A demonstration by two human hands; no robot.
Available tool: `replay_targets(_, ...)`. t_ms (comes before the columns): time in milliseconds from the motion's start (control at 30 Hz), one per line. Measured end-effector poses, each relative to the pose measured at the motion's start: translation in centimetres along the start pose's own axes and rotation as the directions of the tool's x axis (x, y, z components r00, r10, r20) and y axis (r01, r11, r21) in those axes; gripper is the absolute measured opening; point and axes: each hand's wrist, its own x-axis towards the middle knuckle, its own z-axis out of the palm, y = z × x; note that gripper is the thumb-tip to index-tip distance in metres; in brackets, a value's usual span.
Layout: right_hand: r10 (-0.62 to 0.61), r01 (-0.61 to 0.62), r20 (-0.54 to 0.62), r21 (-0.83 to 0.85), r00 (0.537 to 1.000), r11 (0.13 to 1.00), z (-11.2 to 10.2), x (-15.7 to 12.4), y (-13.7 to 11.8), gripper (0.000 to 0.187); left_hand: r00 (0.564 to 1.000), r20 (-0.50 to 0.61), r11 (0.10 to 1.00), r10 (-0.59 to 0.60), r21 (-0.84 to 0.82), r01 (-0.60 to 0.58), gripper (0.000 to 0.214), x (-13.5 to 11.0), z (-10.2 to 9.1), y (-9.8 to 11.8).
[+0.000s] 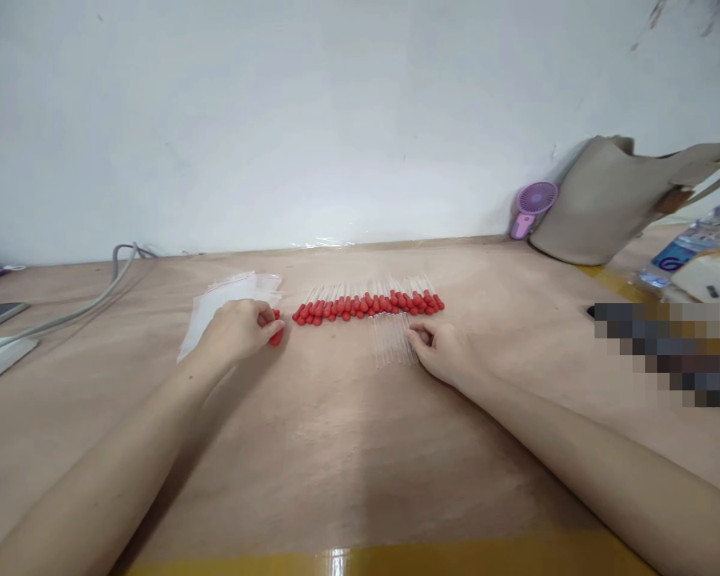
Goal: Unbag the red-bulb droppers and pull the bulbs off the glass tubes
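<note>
Head view, and two bare hands were in play over the brown-covered surface (312,440)! Across the middle of the frame ran a row of slim clear tubes tipped with rubbery-looking red bulbs (369,302), bulb ends toward the bottom of the frame. Just below it, right of centre, a batch of thin, transparent bare tubes (390,340) lay side by side, and left of centre a few small, drop-shaped loose red bulbs (275,338) peeked out by the left hand (243,324).

How did they look to handle? Feather-light, the bare tubes, likely stiff, slick and perhaps brittle: mid-length, with a gentle pinch, seemed the place to take one. The bulbs looked soft and grippy, best held round their fat ends.

And the poses! The left arm reached in from the lower left, its hand palm-down, fingers curled at the loose bulbs; clamped or merely touching, I couldn't tell. From the lower right came the other arm, the right hand (441,348) bent inward, thumb and fingers close together at the batch's right edge; whether they pinched a tube was unclear.
</note>
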Motion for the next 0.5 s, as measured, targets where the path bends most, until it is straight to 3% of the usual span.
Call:
replay_targets(133,0.012,-0.012,-0.022,0.021,1.0,1.0,0.2,0.0,0.3,0.023,1.0,-0.012,1.0,-0.027,0.005,0.027,0.024,0.1,-0.5,0.0)
replay_targets(233,0.0,0.001,-0.042,0.043,0.999,0.999,0.2,0.0,0.3,0.022,0.996,-0.087,1.0,-0.01,0.01,0.011,0.024,0.0,-0.6,0.2)
replay_targets(367,-0.067,0.078,-0.144,0.07,0.987,0.994,0.0,-0.1,-0.1,0.02,0.971,-0.208,0.992,0.121,0.051,-0.113,0.025,-0.2,0.0,1.0)
replay_targets(500,-0.194,0.2,-0.217,0.006,0.957,0.98,-0.2,-0.2,-0.3,0.017,0.952,-0.22,0.976,0.215,0.07,-0.204,0.027,0.2,1.3,2.0)
